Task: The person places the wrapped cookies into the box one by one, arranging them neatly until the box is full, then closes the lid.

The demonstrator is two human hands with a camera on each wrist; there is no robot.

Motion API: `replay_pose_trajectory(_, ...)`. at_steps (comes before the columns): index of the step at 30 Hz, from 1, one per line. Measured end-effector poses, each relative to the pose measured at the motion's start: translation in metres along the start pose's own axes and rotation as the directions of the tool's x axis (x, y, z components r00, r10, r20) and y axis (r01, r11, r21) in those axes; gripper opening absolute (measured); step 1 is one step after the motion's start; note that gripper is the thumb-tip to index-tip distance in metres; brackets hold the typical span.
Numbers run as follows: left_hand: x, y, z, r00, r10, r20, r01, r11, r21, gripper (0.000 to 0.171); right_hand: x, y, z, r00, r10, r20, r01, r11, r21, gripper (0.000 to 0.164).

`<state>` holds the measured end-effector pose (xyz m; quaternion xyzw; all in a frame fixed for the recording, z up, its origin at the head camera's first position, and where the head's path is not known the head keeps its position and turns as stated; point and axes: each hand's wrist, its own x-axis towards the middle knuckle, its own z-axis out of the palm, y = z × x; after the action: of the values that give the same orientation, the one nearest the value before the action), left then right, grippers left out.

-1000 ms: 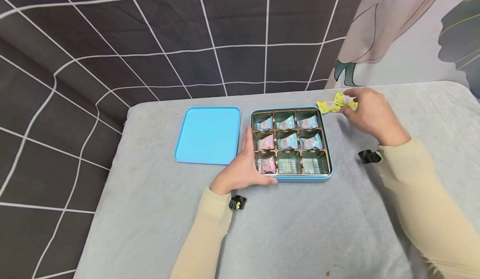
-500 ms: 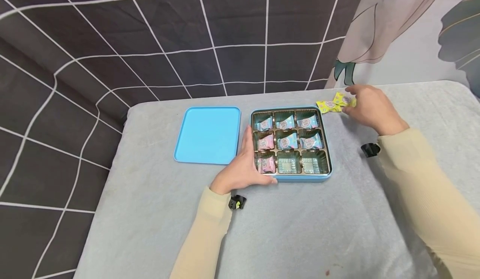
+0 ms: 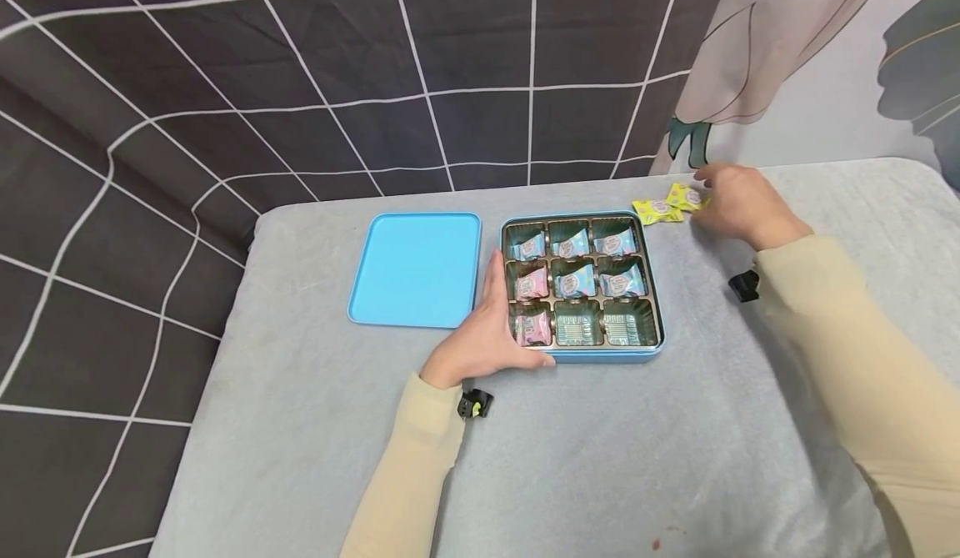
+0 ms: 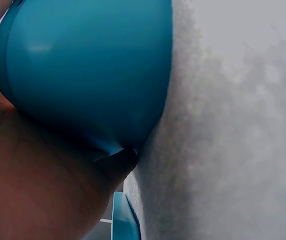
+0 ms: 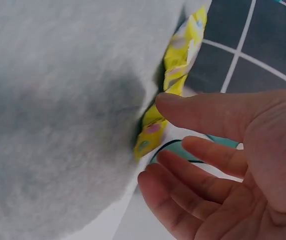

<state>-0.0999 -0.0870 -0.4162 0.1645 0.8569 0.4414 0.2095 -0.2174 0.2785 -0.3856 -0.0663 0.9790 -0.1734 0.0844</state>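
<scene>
A blue tin (image 3: 606,358) with a gold divided tray inside stands on the table. Pink-wrapped and blue-wrapped candies (image 3: 575,282) fill most of its compartments; the front middle and front right ones hold none. My left hand (image 3: 483,333) rests against the tin's front left corner, fingers straight along the left side and thumb along the front. Behind the tin's right corner lie two yellow-wrapped candies (image 3: 657,212), one overlapping the other. My right hand (image 3: 750,208) is right beside them; in the right wrist view its fingers (image 5: 170,192) are loosely bent, with nothing between them and the thumb.
The tin's flat blue lid (image 3: 416,270) lies left of the tin. Grey cloth (image 3: 300,441) covers the table. Behind it hangs a dark curtain (image 3: 480,57) with white grid lines, and a pale patterned one (image 3: 817,116) at the right.
My right hand has drawn slightly right and back from the yellow candies, showing more of the right one. The left hand and the tin stay put.
</scene>
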Motion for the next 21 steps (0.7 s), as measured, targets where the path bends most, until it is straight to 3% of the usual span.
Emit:
replay_pose_trajectory(13, 0.0005, -0.0004, -0.0005, 1.0, -0.001, 0.008, 0.001, 1.0, 0.004, 0.152, 0.0023, 0.0059, 0.0053, 0.999, -0.004, -0.034, 0.003, 1.0, -0.016, 0.04)
replay_pose_trajectory(21, 0.0003, -0.0007, -0.0003, 1.0, 0.012, -0.001, -0.012, 1.0, 0.005, 0.152, -0.0036, 0.0098, 0.0054, 0.999, 0.04, -0.036, -0.04, 0.999, 0.004, 0.04)
